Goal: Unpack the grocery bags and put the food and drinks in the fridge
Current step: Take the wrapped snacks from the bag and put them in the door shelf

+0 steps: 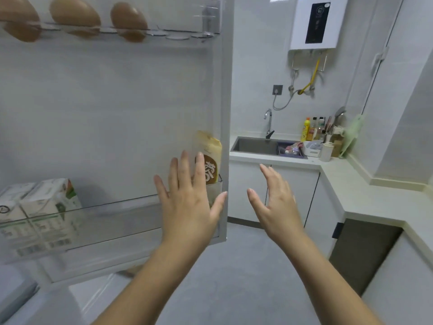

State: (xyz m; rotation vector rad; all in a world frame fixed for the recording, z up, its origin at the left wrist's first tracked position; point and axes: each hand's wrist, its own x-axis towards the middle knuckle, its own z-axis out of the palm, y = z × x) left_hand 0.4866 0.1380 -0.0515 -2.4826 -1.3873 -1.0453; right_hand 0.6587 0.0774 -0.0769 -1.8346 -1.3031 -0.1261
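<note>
Our fridge door [117, 102] stands left, eggs [75, 17] in its top rack, cartons [44, 207] and a packet [209, 156] in the lower bin; sink [255, 145] behind, right.

At the upper left of the frame we see three brown eggs [75, 15] in a clear door rack [178, 36]. The fridge door [105, 102] is plain white with a grey edge. At the lower left, white cartons [42, 207] carry green bands and black barcodes behind a clear shelf wall [121, 214]. Near the centre, a cream and tan packet [209, 156] bears a brown patch with white characters. At the upper right, the white heater [316, 22] has a black panel, with a yellow hose [312, 76] below it. At the right, we note a yellow bottle [305, 129], a steel-grey sink [255, 145], a pale green cloth [352, 134] and a grey floor [246, 266].
</note>
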